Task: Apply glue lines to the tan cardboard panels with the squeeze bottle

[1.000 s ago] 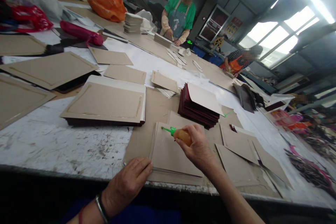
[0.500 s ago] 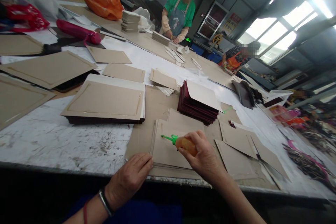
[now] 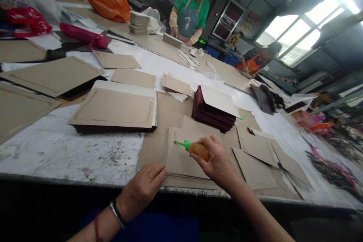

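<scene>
In my right hand point(image 3: 215, 159) is a squeeze bottle of amber glue point(image 3: 199, 151) with a green nozzle, my fingers wrapped round it. The nozzle tip points left and is at the left part of the top sheet in a stack of beige cardboard sheets point(image 3: 187, 162). A faint wet streak of glue shows by that sheet's left edge. My left hand point(image 3: 144, 183) grips the stack's near left corner, its fingers bent and pressed together; the thumb is hidden.
Left of the stack lies a dark-edged pile topped by a glue-lined board point(image 3: 113, 107). Behind stands a pile of maroon-edged covers point(image 3: 214, 111). Loose boards point(image 3: 255, 170) lie to the right. The table's front edge point(image 3: 99, 185) is close. Two co-workers point(image 3: 190, 15) work across the table.
The glue bottle's nozzle tip has moved a little toward the far side along the top sheet's left part. My left hand stays at the corner. The view has shifted slightly.
</scene>
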Tool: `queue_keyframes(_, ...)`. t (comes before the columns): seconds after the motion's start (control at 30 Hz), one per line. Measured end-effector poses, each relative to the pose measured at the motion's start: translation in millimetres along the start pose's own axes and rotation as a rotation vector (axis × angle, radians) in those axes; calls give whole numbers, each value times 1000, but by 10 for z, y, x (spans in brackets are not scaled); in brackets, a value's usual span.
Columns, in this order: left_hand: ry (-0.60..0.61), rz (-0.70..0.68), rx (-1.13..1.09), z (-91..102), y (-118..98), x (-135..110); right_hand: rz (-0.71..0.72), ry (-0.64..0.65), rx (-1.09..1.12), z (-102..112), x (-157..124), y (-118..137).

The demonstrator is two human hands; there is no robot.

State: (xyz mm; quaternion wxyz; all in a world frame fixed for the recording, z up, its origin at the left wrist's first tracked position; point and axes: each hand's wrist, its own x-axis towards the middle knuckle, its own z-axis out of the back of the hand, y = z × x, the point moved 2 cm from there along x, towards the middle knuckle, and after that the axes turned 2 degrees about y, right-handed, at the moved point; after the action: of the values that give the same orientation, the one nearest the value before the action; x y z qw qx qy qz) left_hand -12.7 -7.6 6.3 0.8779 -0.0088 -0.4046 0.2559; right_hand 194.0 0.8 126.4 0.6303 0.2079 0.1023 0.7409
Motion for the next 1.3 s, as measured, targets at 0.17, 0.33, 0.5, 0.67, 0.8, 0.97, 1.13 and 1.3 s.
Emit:
queue_keyframes(0.17,5,-5,6,7,4,11,-12,66,40,47,-155,83)
queue_keyframes(0.33,8,5,4,16,-3,22,-13,82,55,65,-258,116)
queue_keyframes(0.5,24,13,9,35,-8,41,-3,96,68,86,-332,137)
queue_keyframes(0.67,19,11,14,48,-13,52,-17,118,75,100,-350,154)
queue_keyframes(0.8,23,8,7,42,-8,45,-23,144,82,113,-402,171)
queue_keyframes(0.97,19,9,-2,30,-5,38,-57,196,125,150,-464,185)
queue_keyframes(1.13,24,12,-12,39,-4,48,-63,212,105,183,-375,170)
queue_keyframes(1.3,27,8,-11,44,5,40,14,84,20,134,-176,83)
